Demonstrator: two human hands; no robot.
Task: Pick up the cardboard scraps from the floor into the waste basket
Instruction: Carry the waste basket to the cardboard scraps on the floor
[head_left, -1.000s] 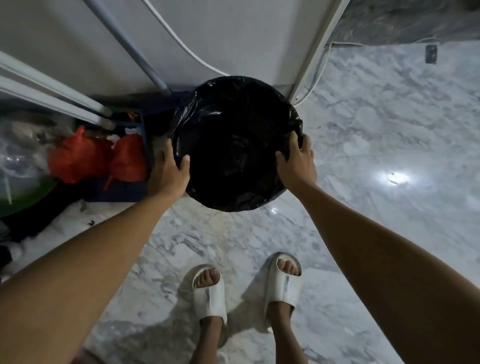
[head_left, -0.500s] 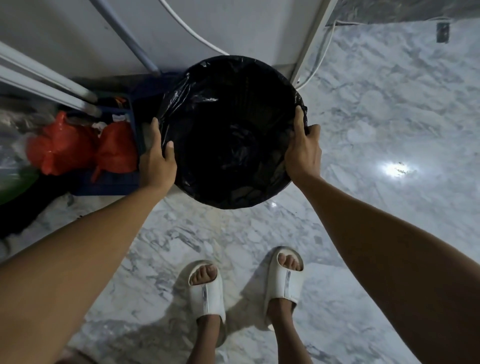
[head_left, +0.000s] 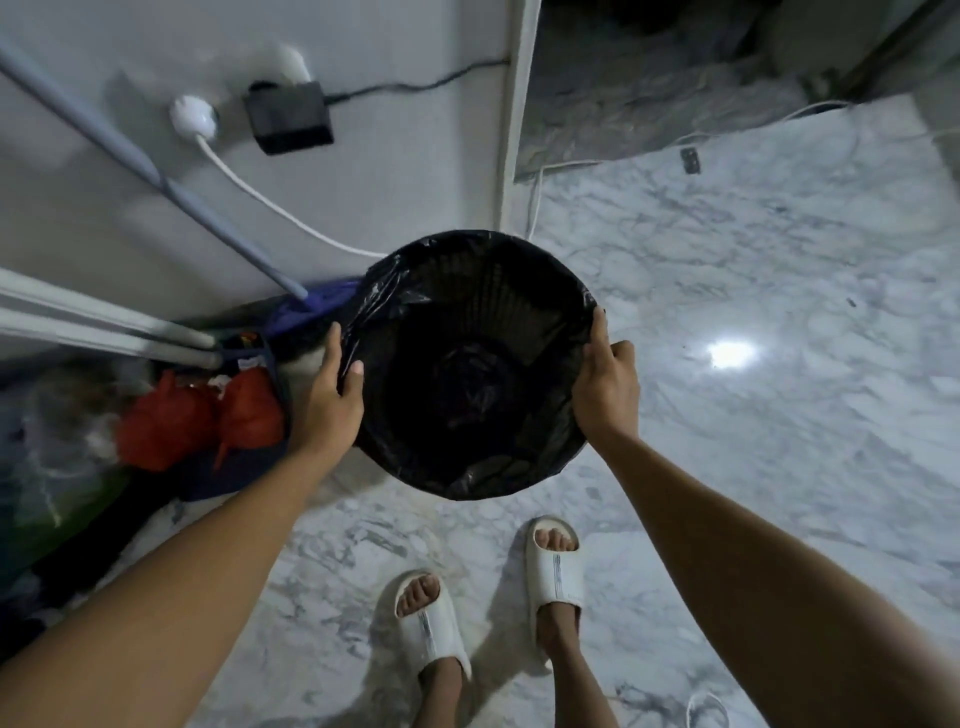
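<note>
A round waste basket (head_left: 467, 291) lined with a black plastic bag sits in front of me, seen from above. My left hand (head_left: 330, 400) grips its left rim, thumb over the bag's edge. My right hand (head_left: 605, 384) grips the right rim the same way. The inside of the basket is dark, with only crumpled bag visible at the bottom. No cardboard scraps show on the marble floor (head_left: 753, 415) in this view.
A white wall (head_left: 389, 156) with a socket, a black adapter and cables stands behind the basket. Red bags (head_left: 197, 421) and clutter lie at the left. My feet in white slippers (head_left: 556, 566) stand just below the basket. Open marble floor spreads to the right.
Both hands still hold the basket's rim. The view has tilted up, showing more wall and floor, and the basket seems to have come away from the wall toward me.
</note>
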